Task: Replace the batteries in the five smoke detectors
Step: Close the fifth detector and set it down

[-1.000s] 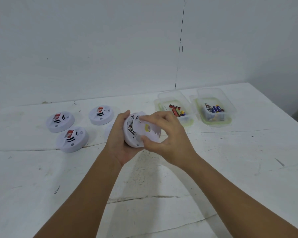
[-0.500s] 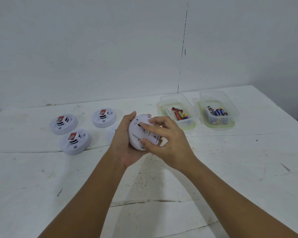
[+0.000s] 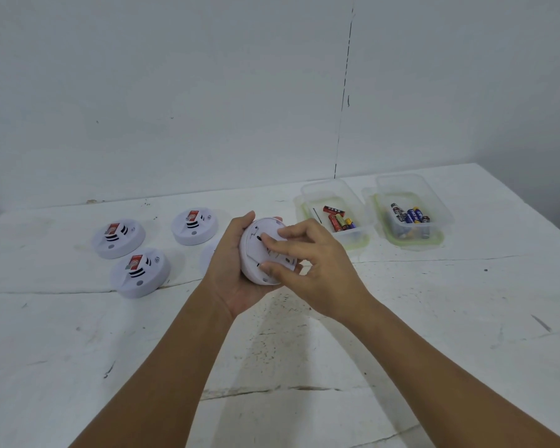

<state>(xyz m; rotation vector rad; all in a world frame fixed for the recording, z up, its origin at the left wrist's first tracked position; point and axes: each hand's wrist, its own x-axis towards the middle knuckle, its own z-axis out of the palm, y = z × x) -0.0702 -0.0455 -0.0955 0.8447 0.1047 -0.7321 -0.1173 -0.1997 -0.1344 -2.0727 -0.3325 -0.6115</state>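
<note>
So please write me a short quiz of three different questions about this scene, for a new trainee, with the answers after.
1. True or false: the left hand grips the held smoke detector from behind while the right hand has its fingertips on the back face.
2. How many smoke detectors lie fully visible on the table, left of the hands?
A. two
B. three
C. five
3. Fill in: both clear containers, the nearer one and the farther right one, hold loose ______.

Key
1. true
2. B
3. batteries
</note>
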